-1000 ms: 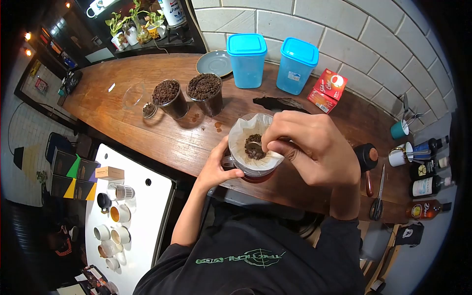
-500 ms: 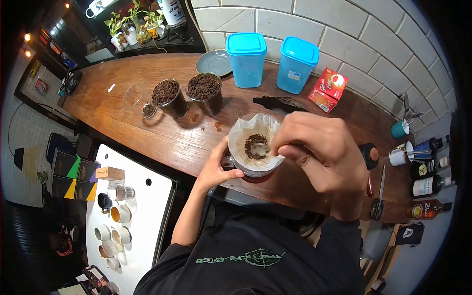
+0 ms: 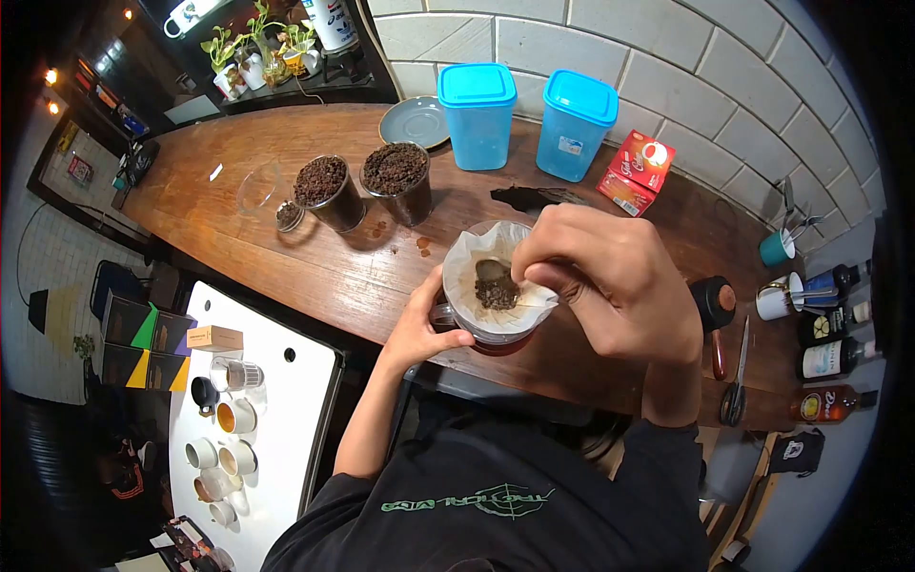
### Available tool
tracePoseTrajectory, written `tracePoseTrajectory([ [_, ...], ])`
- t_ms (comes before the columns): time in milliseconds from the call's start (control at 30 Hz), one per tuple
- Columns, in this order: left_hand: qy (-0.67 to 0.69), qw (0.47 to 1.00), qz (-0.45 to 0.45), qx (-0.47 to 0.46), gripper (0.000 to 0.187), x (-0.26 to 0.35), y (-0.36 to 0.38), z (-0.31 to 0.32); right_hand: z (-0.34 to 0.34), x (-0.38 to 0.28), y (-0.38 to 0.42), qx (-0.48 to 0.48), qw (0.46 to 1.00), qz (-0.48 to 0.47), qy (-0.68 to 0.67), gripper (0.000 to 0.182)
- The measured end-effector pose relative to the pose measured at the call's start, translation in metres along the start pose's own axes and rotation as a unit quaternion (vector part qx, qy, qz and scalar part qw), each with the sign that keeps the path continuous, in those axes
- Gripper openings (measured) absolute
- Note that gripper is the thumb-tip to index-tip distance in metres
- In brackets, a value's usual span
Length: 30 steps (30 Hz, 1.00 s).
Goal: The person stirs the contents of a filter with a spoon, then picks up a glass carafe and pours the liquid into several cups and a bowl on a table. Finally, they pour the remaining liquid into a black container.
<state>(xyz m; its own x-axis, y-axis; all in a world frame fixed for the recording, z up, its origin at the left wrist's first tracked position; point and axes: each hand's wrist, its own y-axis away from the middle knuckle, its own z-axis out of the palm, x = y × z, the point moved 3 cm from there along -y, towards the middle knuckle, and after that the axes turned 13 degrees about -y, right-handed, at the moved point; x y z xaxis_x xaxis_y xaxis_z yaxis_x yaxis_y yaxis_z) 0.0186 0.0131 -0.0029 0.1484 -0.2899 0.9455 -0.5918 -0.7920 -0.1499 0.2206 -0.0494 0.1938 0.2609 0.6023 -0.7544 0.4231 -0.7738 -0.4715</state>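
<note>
A white paper filter (image 3: 464, 276) lines a glass dripper (image 3: 486, 336) at the counter's front edge, with dark wet coffee grounds (image 3: 497, 294) inside. Reddish-brown liquid shows beneath it. My left hand (image 3: 426, 324) steadies the glass from the left, its thumb along the rim and its fingers round the handle side. Over the filter's right edge, my right hand (image 3: 615, 281) is closed in a pinch on a spoon (image 3: 490, 271). The spoon's bowl sits among the grounds, while most of its handle is hidden by my fingers.
Two cups of dark grounds (image 3: 329, 181) stand back left, near a grey plate (image 3: 416, 123). Behind are two blue-lidded containers (image 3: 477, 119) and a red box (image 3: 638, 172). Scissors (image 3: 733, 400) and bottles (image 3: 827, 357) lie right. Several cups (image 3: 234, 417) occupy the white table (image 3: 286, 410).
My right hand has shifted slightly left and up, carrying the spoon from the lower right to the upper part of the grounds. My left hand stays in place on the glass.
</note>
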Motion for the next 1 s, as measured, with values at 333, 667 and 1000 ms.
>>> tracePoseTrajectory([
  [333,-0.009,1.000,0.006,0.000,0.106,0.0018,-0.0011,-0.0011,0.0012,-0.0017,0.0010,0.010,1.000,-0.028,0.001,0.015],
  [667,0.002,1.000,-0.004,0.000,0.106,0.0025,-0.0008,-0.0003,0.0045,0.0041,0.0012,0.024,0.998,-0.040,0.045,0.007],
  [1000,0.005,1.000,-0.005,-0.003,0.107,0.0031,-0.0005,0.0001,0.0024,0.0021,0.0010,-0.021,1.000,-0.009,0.003,0.014],
])
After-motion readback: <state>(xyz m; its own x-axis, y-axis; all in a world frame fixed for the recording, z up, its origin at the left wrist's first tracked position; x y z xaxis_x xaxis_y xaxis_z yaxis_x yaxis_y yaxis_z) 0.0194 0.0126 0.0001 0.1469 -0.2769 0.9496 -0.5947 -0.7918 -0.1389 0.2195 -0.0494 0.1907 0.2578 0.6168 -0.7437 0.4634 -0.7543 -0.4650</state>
